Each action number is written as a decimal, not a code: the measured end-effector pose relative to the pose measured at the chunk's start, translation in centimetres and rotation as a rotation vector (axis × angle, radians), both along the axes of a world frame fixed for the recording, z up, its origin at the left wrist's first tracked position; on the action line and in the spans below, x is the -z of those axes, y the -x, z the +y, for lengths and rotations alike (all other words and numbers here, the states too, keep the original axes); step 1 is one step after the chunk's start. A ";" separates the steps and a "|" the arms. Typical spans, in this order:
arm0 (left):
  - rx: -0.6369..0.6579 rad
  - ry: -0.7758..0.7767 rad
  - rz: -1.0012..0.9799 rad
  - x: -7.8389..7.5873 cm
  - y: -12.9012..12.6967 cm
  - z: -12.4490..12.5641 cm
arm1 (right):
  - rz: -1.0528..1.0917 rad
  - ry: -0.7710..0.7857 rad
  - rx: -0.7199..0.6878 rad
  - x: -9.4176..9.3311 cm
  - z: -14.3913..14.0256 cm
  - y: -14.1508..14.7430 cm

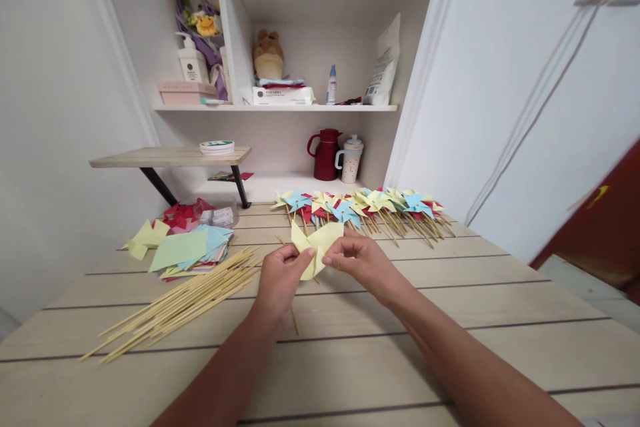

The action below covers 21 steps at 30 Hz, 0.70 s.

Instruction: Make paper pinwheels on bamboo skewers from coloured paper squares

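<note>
Both of my hands hold a yellow paper pinwheel (317,245) above the middle of the wooden table (350,347). My left hand (281,280) pinches its lower left part, and a thin bamboo stick (295,320) runs down from under that hand. My right hand (361,259) grips the pinwheel's right side with fingertips near the centre. Just beyond my hands lies a row of finished pinwheels (363,207) in yellow, blue and red, with their sticks pointing toward me.
A loose bundle of bamboo sticks (185,300) lies at the left. Behind it sits a stack of coloured paper squares (193,250) and red scraps (183,213). A red jug (326,155) and a cup (351,160) stand on the shelf behind.
</note>
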<state>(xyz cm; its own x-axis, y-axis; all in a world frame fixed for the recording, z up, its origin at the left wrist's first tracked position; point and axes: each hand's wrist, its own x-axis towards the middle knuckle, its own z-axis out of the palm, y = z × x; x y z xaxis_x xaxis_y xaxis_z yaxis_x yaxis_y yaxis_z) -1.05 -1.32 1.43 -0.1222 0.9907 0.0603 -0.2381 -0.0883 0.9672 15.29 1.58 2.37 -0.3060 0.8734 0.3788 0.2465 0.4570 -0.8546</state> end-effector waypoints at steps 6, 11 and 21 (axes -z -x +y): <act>0.003 0.016 0.010 0.4 -0.1 0.1 | -0.066 -0.015 0.065 -0.1 -0.1 0.0; 0.006 0.016 0.011 0.5 -0.1 0.1 | -0.104 -0.043 0.084 0.0 -0.1 0.0; -0.004 0.000 0.024 0.8 -0.2 0.3 | -0.121 -0.080 0.118 -0.3 -0.4 0.2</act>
<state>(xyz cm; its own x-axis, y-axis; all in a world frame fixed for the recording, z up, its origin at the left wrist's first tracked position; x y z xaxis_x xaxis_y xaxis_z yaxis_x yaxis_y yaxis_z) -0.87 -1.04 0.67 -0.1249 0.9902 0.0630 -0.2147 -0.0889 0.9726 15.13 1.21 2.64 -0.2506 0.8744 0.4155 0.4013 0.4844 -0.7774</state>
